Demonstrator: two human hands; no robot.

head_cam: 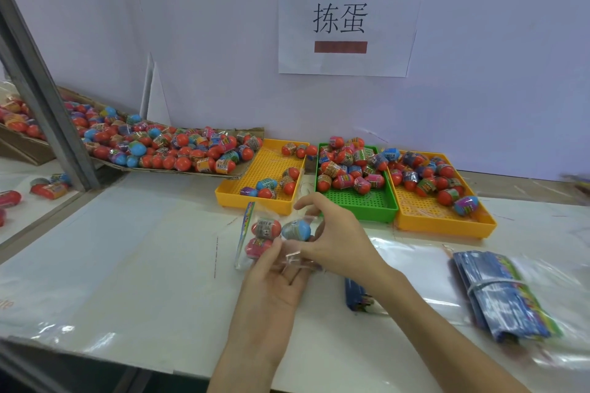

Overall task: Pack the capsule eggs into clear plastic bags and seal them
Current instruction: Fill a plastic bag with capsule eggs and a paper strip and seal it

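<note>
A clear plastic bag (247,234) with a coloured header strip lies at the table's middle and holds three capsule eggs: a red one with a grey label (266,228), a pink one (258,247) and a blue one (296,230). My left hand (274,281) lies palm up under the bag's open end, thumb pinching the film. My right hand (332,239) arches over the blue egg, and its fingers pinch the bag's mouth. Loose capsule eggs fill a yellow tray (255,201), a green tray (376,210) and a second yellow tray (447,223) behind.
A tilted cardboard flat (242,169) heaped with eggs runs along the left back. A banded stack of printed bags (501,293) lies at the right, a smaller blue stack (356,295) under my right forearm. A metal post (41,89) stands at left. Wall behind carries a paper sign (348,19).
</note>
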